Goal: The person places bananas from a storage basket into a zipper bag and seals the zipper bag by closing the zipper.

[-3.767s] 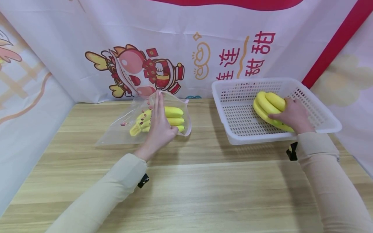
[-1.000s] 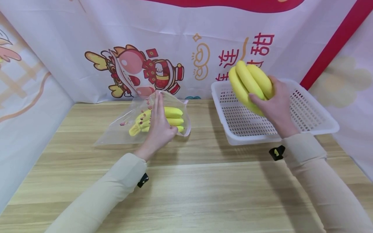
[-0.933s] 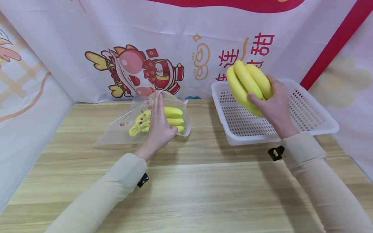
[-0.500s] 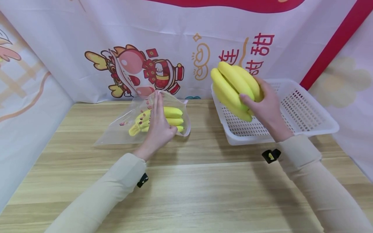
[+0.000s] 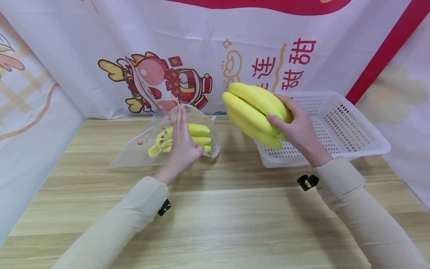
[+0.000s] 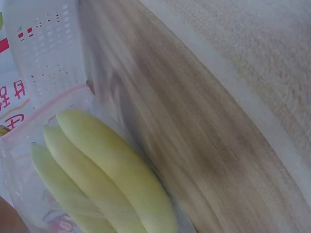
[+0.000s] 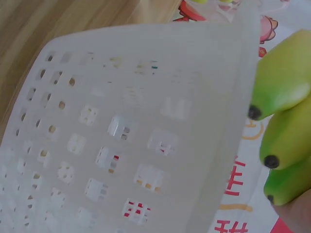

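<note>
My right hand (image 5: 300, 129) grips a bunch of yellow bananas (image 5: 252, 112), lifted in the air left of the basket's middle, its left end past the basket's near-left rim. Green, dark-tipped banana ends (image 7: 286, 82) show in the right wrist view, beside the basket. Over on the left, a clear plastic bag (image 5: 129, 158) with a pinkish edge lies on the table, its mouth facing right. Inside it is another bunch of bananas (image 5: 201, 130), seen close up in the left wrist view. With fingers straight and upright, my left hand (image 5: 183, 145) touches the bag at its mouth, covering part of that bunch.
A white perforated plastic basket (image 5: 285, 161) stands at the back right of the wooden table (image 5: 228, 220). A printed white cloth (image 5: 208, 22) hangs behind the table, with more cloth at both sides.
My right hand has taken the banana bunch out of the basket, raised it and carried it left toward the bag, lowering it slightly lately. The left hand and bag have stayed still.
</note>
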Demonstrator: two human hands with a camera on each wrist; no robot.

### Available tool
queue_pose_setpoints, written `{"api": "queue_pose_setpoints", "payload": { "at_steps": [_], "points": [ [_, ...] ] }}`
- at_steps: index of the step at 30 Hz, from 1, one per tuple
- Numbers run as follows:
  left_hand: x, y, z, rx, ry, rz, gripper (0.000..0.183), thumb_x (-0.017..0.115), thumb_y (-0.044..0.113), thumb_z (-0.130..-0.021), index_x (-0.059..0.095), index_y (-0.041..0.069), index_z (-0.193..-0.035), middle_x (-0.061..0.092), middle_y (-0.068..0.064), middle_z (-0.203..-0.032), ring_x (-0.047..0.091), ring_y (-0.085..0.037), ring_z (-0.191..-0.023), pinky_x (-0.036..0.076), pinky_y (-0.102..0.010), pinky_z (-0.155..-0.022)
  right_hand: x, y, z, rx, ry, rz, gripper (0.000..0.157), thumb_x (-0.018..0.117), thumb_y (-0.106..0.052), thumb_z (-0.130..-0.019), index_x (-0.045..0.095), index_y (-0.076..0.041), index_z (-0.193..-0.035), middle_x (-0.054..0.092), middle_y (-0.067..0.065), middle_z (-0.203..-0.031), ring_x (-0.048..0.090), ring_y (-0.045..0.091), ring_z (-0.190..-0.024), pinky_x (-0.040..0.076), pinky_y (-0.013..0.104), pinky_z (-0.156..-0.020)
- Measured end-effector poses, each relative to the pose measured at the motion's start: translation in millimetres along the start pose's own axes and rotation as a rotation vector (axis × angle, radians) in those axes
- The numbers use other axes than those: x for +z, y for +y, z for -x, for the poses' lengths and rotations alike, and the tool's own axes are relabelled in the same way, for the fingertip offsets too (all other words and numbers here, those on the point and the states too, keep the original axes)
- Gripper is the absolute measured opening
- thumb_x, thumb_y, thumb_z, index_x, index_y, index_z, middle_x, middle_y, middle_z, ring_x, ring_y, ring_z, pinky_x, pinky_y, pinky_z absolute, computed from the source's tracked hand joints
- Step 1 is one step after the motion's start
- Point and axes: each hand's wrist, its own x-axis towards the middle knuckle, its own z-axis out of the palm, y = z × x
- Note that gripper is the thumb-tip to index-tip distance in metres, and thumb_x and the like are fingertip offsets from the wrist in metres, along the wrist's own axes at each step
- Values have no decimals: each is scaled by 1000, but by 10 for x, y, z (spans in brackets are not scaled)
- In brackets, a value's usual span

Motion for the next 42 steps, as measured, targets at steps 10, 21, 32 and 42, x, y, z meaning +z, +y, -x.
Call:
{"api": "queue_pose_setpoints", "payload": {
  "at_steps": [10, 21, 32, 42],
  "points": [
    [3, -20, -9, 9, 0, -1, 112, 65, -7, -68, -7, 7, -153, -17, -3, -161, -9, -23, -150, 7, -50, -122, 75, -45, 45, -97, -91, -11, 53, 59, -35, -90, 46, -28, -142, 58, 8, -123, 48, 17, -95, 43, 30, -79],
    [12, -36, -3, 32, 17, 1, 113, 65, -8, -65, -5, 5, -153, -15, -5, -162, -9, -24, -150, 3, -51, -122, 161, -84, 50, -108, -218, -35, 52, 53, -33, -94, 44, -19, -143, 56, 12, -120, 48, 19, -98, 44, 30, -83],
    [14, -47, 4, 50, 42, 8, 112, 64, -7, -64, -4, 1, -153, -14, -7, -162, -7, -25, -150, 1, -51, -122, 338, -92, 15, -69, -324, 24, 51, 52, -35, -97, 44, -16, -143, 59, 12, -120, 54, 20, -95, 48, 31, -82],
    [19, -69, 12, 41, 40, 4, 111, 60, -9, -64, -3, 5, -153, -13, -5, -162, -7, -23, -151, 3, -52, -122, 499, -134, -10, -2, -351, 81, 56, 46, -45, -97, 43, -13, -144, 59, 11, -120, 54, 21, -95, 45, 31, -83]
  ]
}}
